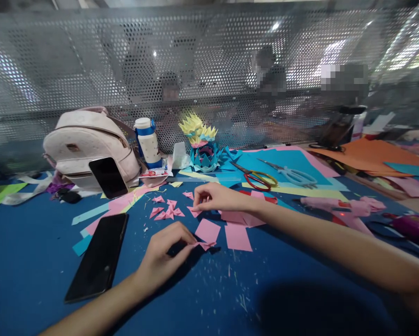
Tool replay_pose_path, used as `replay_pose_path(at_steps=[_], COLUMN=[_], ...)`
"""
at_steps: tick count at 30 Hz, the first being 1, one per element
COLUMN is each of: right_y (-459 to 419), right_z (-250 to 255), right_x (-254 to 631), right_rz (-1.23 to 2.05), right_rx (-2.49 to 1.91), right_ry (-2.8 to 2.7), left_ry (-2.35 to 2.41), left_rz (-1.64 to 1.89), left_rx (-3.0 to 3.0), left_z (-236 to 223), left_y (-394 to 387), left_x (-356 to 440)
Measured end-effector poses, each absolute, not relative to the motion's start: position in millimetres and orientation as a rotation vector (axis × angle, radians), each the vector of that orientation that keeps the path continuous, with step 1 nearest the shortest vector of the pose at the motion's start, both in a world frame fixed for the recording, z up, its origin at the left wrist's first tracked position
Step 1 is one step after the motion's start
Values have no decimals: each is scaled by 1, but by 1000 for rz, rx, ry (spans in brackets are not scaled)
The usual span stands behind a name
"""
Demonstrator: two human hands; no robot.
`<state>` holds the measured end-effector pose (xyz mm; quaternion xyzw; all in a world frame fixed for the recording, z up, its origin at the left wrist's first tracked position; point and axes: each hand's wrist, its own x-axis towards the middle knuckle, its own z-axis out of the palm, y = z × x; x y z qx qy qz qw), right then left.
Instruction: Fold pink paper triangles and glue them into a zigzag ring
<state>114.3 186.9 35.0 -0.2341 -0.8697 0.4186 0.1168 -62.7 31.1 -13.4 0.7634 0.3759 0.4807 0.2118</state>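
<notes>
My left hand (167, 254) rests on the blue table (37, 242), its fingers pinched on a small folded pink paper piece (205, 244). Farther out, my right hand (218, 198) has its fingertips closed on another folded pink piece (194, 211). Several folded pink triangles (167, 210) lie just left of that hand. Flat pink paper squares (237, 236) lie between and to the right of my hands.
A black phone (99, 255) lies at the left; a second phone (108, 177) leans on a pale backpack (86, 140). A bottle (148, 142), a yellow-blue paper model (201, 142), red-handled scissors (256, 177) and light blue scissors (293, 176) on coloured sheets stand behind. A perforated metal screen (209, 70) closes the back.
</notes>
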Motion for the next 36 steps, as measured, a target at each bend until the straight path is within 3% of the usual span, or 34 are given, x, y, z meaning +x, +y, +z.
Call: replay_pose_path(at_steps=[14, 36], right_y=[138, 112], right_z=[23, 9], right_x=[176, 182], right_rz=[1831, 1634], right_rx=[-865, -930], right_ry=[-1876, -1619], left_ry=[1216, 1358], left_rz=[1346, 1167], left_rx=[2028, 1502], left_z=[-11, -8], left_y=[35, 33], left_x=[-62, -46])
